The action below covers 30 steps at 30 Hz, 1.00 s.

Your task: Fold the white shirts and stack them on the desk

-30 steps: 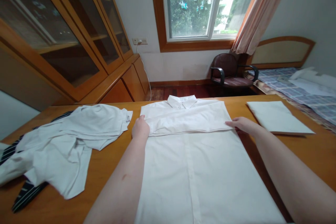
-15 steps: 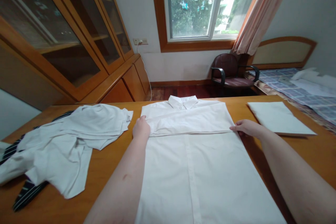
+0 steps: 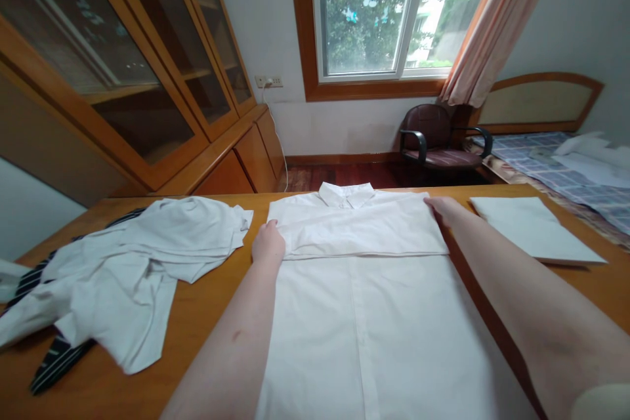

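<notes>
A white collared shirt [image 3: 315,328] lies spread on the wooden table, button strip up and collar toward the far edge. Its sleeves are folded across the chest in a flat band. My left hand [image 3: 269,241] is closed on the left end of that band, at the shirt's side edge. At the far right, by the shoulder corner, my right hand [image 3: 443,210] pinches the shirt's edge; its fingertips are partly hidden.
Left of the shirt lies a loose heap of white clothing [image 3: 142,243] over a dark striped garment [image 3: 59,361]. A folded white cloth item [image 3: 534,226] rests at the table's [image 3: 211,335] right. Beyond stand an armchair [image 3: 433,138], a bed [image 3: 531,151] and a glass-door cabinet [image 3: 197,79].
My right hand has moved away from me along the shirt's right edge, from the lower corner of the folded band up to the shoulder. The left hand stays in place.
</notes>
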{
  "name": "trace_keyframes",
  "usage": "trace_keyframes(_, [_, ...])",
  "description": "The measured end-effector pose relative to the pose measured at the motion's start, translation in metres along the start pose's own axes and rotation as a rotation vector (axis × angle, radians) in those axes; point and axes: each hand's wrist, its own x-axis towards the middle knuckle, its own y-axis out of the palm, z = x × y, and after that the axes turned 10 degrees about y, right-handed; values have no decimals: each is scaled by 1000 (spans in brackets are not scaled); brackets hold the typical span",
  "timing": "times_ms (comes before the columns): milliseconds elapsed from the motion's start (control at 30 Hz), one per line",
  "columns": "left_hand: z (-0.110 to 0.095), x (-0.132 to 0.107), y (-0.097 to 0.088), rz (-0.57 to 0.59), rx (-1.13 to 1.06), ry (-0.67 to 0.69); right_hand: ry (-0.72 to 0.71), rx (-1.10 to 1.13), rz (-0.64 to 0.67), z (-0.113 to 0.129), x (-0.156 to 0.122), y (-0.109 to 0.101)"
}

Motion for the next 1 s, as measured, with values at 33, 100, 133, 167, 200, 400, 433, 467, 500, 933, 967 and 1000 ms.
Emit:
trace_keyframes(33, [0,0,0,3,-3,-1,27,-28,-43,1,3,2])
trace_keyframes(100, [1,1,0,6,-11,-2,85,-78,-112,1,7,4])
trace_keyframes(133, [2,1,0,6,-16,-2,97,-101,-136,1,8,4])
trace_keyframes(167, [2,1,0,6,-20,-3,104,-121,-156,1,9,4])
trace_keyframes(200, [3,1,0,5,-23,-6,108,-136,-174,0,10,3])
trace_keyframes(400, [-9,-9,-7,-237,57,66,-9,-184,-325,16,-21,4])
trace_keyframes(433, [-13,-11,-7,-269,71,144,-147,-208,-328,21,-35,11])
trace_keyframes(467, [-17,-14,-5,-267,78,245,-300,-232,-285,27,-51,21])
trace_keyframes(500, [-21,-17,-2,-228,82,353,-437,-270,-210,32,-68,34])
trace_keyframes(933, [-17,-11,18,211,156,482,-478,-856,128,13,-116,76])
trace_keyframes(967, [-18,-11,17,214,154,481,-438,-879,102,7,-109,66])
trace_keyframes(1000, [-18,-11,17,215,152,481,-405,-893,80,1,-104,57])
